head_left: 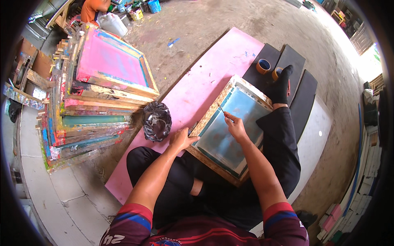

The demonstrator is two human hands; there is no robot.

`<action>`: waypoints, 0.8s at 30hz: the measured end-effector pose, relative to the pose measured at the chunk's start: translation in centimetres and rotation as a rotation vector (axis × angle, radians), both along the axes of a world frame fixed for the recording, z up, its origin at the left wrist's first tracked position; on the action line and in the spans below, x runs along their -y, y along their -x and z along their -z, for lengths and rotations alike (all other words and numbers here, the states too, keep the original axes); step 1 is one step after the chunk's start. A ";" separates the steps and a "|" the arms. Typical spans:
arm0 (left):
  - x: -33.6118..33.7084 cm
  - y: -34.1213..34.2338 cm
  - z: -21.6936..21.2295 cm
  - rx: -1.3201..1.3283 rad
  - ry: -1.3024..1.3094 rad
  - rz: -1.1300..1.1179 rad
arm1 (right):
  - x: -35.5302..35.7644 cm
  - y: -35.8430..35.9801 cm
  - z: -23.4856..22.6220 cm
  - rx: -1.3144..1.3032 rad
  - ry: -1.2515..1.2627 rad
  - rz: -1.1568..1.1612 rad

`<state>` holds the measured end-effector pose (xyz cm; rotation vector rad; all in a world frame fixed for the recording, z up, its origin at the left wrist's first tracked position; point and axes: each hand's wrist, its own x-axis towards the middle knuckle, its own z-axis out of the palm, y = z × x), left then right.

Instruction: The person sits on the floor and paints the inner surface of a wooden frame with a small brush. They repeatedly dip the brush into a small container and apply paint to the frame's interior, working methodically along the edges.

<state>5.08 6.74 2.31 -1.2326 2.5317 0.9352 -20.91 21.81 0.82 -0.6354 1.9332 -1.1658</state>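
A wooden-framed silkscreen (241,119) with a blue-grey mesh lies tilted across my lap and legs. My left hand (183,139) is closed on its left wooden edge, the thumb lying over the frame. Something small and dark shows beside those fingers; I cannot make out what it is. In my right hand (237,126) is a slim tool (222,108) with a thin, pale tip, pinched between the fingers. Its tip is over the inner edge of the frame's left side, and I cannot tell whether it touches. The tool's rear end is hidden in the hand.
A bowl lined with black plastic (157,121) stands left of my knee. Beyond it rises a stack of silkscreens (111,57). Under me are a pink board (213,69) and dark boards (293,61) with two tape rolls (263,66). Another person (92,10) is at the upper left.
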 end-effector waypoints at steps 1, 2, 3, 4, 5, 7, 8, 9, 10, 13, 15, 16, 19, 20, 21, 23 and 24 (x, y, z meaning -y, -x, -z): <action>0.1 -0.1 0.0 -0.009 -0.008 0.000 | -0.1 0.1 0.1 -0.002 -0.010 -0.009; 0.1 -0.2 0.0 -0.018 -0.016 0.000 | -0.3 0.3 0.2 -0.003 -0.019 -0.015; 0.1 -0.4 -0.2 -0.012 -0.014 -0.001 | -0.2 0.1 -0.3 -0.107 -0.034 -0.060; 0.1 -0.6 -0.4 -0.006 -0.013 -0.002 | -0.1 -0.1 -0.8 -0.212 -0.049 -0.104; 0.2 -0.8 -0.6 0.000 -0.011 -0.003 | -0.1 -0.3 -1.2 -0.258 -0.100 -0.127; 0.0 -0.4 -1.3 0.043 -0.001 -0.003 | -0.2 -0.8 -2.9 -0.349 -0.204 -0.163; 0.0 -0.2 -1.6 0.065 0.004 -0.004 | 0.0 -0.2 -1.3 -0.244 -0.105 -0.145; -0.2 0.8 -1.7 0.038 -0.003 0.008 | -0.6 1.6 1.0 -0.151 -0.013 -0.108; -0.1 0.7 -1.4 0.023 -0.012 0.003 | -0.8 2.0 1.5 -0.017 0.025 -0.083; 0.4 -0.4 -0.6 -0.008 -0.052 0.001 | -0.4 2.0 0.0 0.448 0.023 0.002; 0.4 -0.6 -0.3 -0.018 -0.033 0.001 | -0.3 1.0 -1.3 0.468 0.018 0.042; 0.2 -0.5 -0.2 -0.016 -0.002 -0.004 | -0.2 0.8 -1.7 0.477 0.017 0.063; 0.4 -0.7 0.2 -0.014 -0.008 -0.006 | -0.1 1.5 -1.5 0.616 -0.004 0.060; 0.5 -0.9 0.3 -0.013 -0.026 -0.007 | 0.0 1.6 -1.3 0.626 -0.008 0.038; 0.6 -1.3 0.6 -0.015 -0.031 -0.014 | 0.0 1.8 -1.0 0.636 -0.013 0.018; 0.5 -0.9 0.6 -0.033 -0.039 -0.013 | -0.2 2.6 1.3 0.336 0.103 -0.042; 0.2 1.0 0.3 -0.041 -0.044 0.021 | -1.1 4.0 4.3 0.006 0.211 -0.062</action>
